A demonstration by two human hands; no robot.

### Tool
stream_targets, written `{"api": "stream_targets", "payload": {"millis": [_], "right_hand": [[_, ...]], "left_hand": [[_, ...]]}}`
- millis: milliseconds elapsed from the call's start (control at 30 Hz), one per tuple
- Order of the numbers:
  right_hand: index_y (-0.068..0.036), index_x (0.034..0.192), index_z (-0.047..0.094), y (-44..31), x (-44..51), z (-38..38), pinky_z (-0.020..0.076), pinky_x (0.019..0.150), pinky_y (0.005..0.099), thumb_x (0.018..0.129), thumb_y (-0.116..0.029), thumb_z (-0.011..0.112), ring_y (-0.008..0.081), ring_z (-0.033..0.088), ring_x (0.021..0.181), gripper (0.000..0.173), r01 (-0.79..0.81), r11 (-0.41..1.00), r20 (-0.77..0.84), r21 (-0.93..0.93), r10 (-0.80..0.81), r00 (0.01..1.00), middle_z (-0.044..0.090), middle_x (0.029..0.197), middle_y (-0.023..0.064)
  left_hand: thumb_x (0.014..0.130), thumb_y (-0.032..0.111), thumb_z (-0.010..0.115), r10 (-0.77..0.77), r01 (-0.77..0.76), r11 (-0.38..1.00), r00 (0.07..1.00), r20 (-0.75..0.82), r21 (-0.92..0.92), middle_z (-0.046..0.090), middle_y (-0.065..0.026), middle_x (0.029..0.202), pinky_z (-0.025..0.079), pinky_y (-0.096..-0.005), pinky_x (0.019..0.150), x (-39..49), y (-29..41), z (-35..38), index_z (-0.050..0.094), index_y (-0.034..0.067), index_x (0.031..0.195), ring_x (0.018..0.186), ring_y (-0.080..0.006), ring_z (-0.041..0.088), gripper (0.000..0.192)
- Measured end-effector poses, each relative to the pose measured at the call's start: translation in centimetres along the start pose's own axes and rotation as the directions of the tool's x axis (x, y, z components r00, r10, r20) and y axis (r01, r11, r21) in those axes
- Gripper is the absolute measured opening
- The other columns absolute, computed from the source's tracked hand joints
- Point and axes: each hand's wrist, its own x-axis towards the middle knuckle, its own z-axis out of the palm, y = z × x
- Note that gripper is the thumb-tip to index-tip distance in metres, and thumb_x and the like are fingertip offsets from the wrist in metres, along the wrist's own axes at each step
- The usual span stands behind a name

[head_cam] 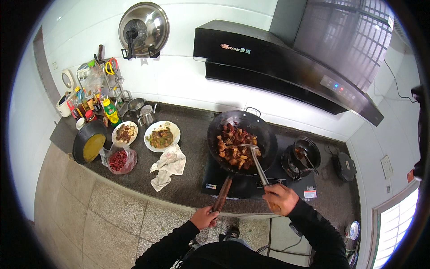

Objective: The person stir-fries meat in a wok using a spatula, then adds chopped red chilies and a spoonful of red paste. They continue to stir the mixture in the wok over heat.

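Observation:
A black wok (pixel 268 141) sits on the left side of a black gas cooktop (pixel 242 189). Browned chunks of meat with dark red dried chillies (pixel 233 134) fill its middle. My left hand (pixel 205 217) grips the end of the wok's wooden handle (pixel 222 195). In my right hand (pixel 281 199) is the handle of a metal spatula (pixel 258 164), whose blade lies among the meat pieces and is partly covered by them.
Right of the wok, a dark pot (pixel 310 148) holds a ladle. Leftward are a white cloth (pixel 169 164), a bowl of cooked food (pixel 161 136), a plate of spices (pixel 125 132), bagged dried chillies (pixel 118 160) and a pan of yellowish liquid (pixel 94 148). A range hood (pixel 268 64) hangs above.

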Motion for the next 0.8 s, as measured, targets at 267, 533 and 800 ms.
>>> {"api": "stream_targets", "payload": {"millis": [267,533,800], "right_hand": [[-0.009,0.101,0.066,4.5,-0.2,5.8,0.0552,0.073,0.0418,0.062,-0.011,0.073,0.0342,0.060,0.097,0.040,-0.077,0.997,0.041,0.026,0.076,0.996,0.056,0.113,0.0142],[-0.009,0.097,0.067,2.3,-1.9,5.3,0.0552,0.076,0.0398,0.064,-0.010,0.071,0.0317,0.062,0.090,0.033,-0.065,0.994,-0.027,0.091,0.068,0.997,0.057,0.110,0.0144],[-0.010,0.096,0.066,4.8,-0.1,-0.2,0.0562,0.070,0.0410,0.067,-0.006,0.070,0.0297,0.063,0.091,0.030,-0.048,0.999,-0.016,0.002,0.048,0.999,0.056,0.110,0.0122]], "left_hand": [[0.100,0.026,0.054,-0.060,0.058,0.996,0.998,-0.032,-0.065,0.063,-0.0098,0.091,0.054,-0.0282,0.058,-0.3,0.0,0.4,0.047,0.002,0.134,0.070,-0.0151,0.067,0.042],[0.099,0.022,0.054,-0.048,0.044,0.997,0.997,-0.063,-0.068,0.063,-0.0078,0.089,0.054,-0.0288,0.059,-0.6,0.0,0.4,0.047,0.000,0.132,0.070,-0.0152,0.067,0.040],[0.099,0.022,0.054,-0.055,0.052,0.997,0.996,-0.063,-0.055,0.061,-0.0060,0.086,0.053,-0.0281,0.057,-0.5,0.1,0.2,0.049,-0.001,0.128,0.066,-0.0134,0.065,0.037]]}}
